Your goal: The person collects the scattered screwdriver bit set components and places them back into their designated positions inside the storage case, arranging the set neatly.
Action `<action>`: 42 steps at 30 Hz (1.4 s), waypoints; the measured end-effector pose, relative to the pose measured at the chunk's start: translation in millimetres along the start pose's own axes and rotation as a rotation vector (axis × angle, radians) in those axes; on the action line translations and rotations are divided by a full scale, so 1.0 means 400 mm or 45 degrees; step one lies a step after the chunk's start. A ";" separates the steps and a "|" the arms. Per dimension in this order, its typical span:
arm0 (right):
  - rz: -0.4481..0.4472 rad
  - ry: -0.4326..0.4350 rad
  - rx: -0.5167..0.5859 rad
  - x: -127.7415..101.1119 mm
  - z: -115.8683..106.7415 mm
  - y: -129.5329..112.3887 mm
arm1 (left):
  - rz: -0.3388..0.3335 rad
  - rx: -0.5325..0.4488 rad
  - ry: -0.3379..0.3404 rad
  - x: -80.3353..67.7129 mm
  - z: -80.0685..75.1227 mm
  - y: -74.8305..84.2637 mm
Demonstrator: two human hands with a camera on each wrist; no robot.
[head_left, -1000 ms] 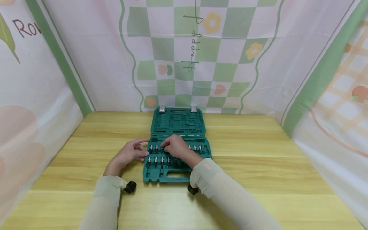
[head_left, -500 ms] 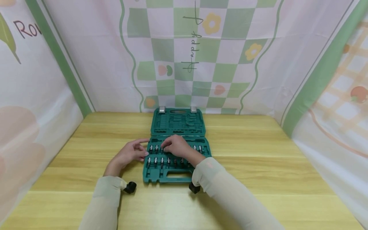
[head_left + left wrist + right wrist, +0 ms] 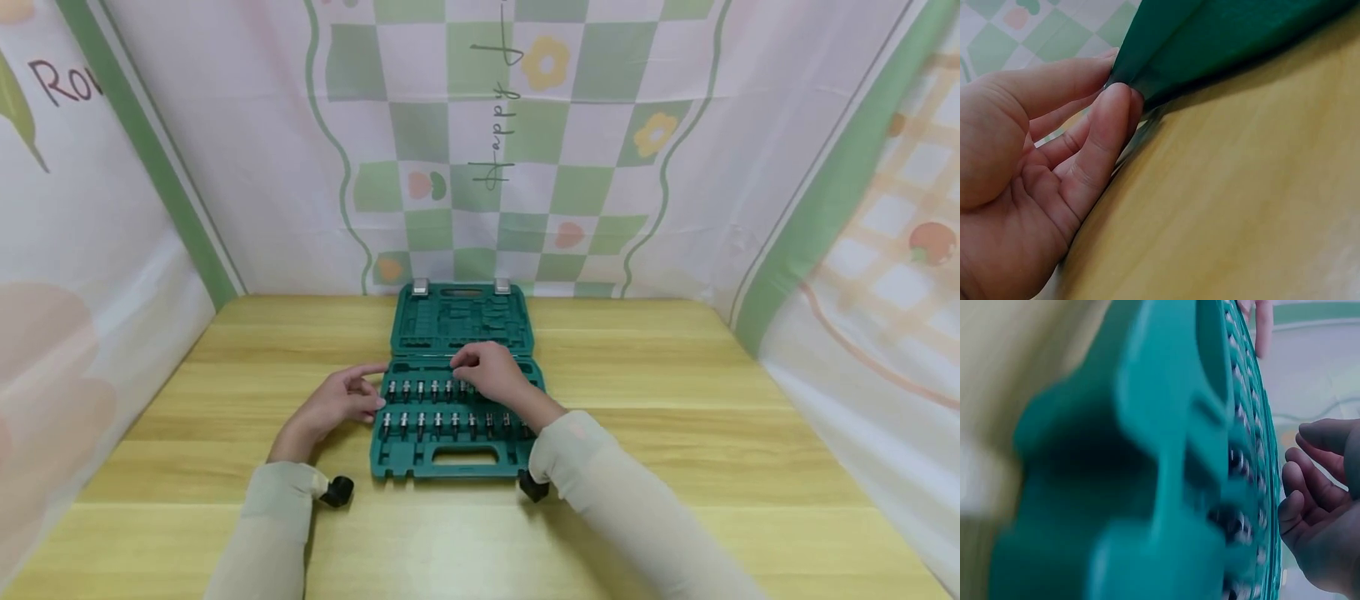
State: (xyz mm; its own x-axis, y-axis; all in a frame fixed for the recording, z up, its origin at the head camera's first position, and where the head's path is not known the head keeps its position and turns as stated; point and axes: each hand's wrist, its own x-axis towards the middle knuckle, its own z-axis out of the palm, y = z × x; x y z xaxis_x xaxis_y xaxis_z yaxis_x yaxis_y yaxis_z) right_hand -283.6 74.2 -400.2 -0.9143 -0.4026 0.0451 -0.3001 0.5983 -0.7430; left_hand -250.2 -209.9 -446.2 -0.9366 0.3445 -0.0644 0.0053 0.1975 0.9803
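A green plastic tool case lies open on the wooden table, its lid laid back towards the rear. Two rows of socket bits, silver at the top and dark below, fill its base. My left hand rests at the case's left edge; in the left wrist view its fingertips touch the green side wall. My right hand hovers over the right half of the back row, covering several bits. Its fingers are loosely bent with nothing between them in the right wrist view, beside the bit rows.
The lid has moulded hollows and two silver latches on its far edge. Behind it hangs a printed curtain, with more cloth on both sides. Black wrist cameras sit at both cuffs, the right one close to the case's front edge.
My right hand has moved to the right along the back row, uncovering bits at the left and middle. The left hand stays at the case edge. The head view has shifted slightly.
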 end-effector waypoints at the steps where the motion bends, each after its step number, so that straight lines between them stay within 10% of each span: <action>1: 0.002 0.014 -0.010 0.000 -0.006 0.007 | -0.002 0.001 0.001 -0.001 -0.002 -0.001; 24: 0.220 0.355 -0.057 -0.026 -0.099 0.135 | -0.095 0.122 0.059 0.010 -0.010 0.010; 42: 0.334 0.312 -0.008 0.016 -0.142 0.195 | -0.160 0.270 0.060 0.107 -0.009 0.087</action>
State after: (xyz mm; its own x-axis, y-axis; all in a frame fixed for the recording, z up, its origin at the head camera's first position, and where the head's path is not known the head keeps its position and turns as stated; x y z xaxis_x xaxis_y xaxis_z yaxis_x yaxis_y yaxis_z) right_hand -328.2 157.6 -420.0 -0.9983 -0.0573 0.0127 -0.0476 0.6639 -0.7463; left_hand -291.4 -191.5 -414.0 -0.9499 0.2625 -0.1697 -0.0438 0.4258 0.9038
